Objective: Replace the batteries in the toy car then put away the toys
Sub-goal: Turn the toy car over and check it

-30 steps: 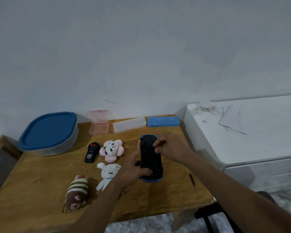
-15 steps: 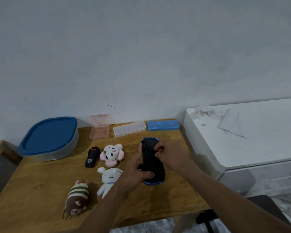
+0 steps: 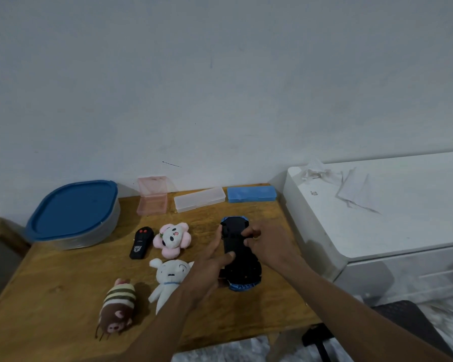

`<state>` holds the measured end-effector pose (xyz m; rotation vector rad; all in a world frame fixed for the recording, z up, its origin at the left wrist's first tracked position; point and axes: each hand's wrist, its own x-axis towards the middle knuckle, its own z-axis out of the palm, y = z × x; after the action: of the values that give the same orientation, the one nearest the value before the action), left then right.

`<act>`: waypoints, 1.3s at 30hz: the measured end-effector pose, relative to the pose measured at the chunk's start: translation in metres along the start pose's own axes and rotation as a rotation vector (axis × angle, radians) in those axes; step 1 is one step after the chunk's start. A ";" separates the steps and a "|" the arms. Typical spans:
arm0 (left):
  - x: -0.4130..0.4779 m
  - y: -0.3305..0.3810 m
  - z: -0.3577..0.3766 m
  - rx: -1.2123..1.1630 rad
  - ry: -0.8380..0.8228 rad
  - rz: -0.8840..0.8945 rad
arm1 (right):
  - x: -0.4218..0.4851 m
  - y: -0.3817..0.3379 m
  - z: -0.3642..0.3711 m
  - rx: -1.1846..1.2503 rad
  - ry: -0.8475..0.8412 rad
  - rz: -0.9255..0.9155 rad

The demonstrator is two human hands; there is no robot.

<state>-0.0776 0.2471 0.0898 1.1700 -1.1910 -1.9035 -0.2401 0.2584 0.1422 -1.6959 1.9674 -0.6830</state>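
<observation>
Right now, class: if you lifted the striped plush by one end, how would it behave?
The striped plush probably sags and feels light; it looks like soft stuffed fabric. It likely won't roll or slide, lying slumped on the wooden table. Dropping it should do no harm.

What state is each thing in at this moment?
toy car: upside down, being held
left hand: grips the car's side, thumb on its underside
right hand: fingers curled on the car's underside
tub: lid on
pink box: open
clear case: closed
blue case: closed
remote: lying flat, untouched
</observation>
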 end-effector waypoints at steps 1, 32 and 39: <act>0.001 0.000 0.000 -0.010 0.013 -0.003 | 0.000 0.000 0.000 0.004 0.000 0.005; 0.007 -0.044 0.036 -0.040 -0.009 -0.179 | -0.020 0.097 -0.007 0.207 0.027 0.400; 0.010 -0.062 0.052 -0.113 0.040 -0.257 | -0.037 0.151 -0.009 0.006 -0.075 0.533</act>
<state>-0.1305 0.2843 0.0408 1.3449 -0.9354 -2.0942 -0.3557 0.3143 0.0547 -1.0918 2.2193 -0.4181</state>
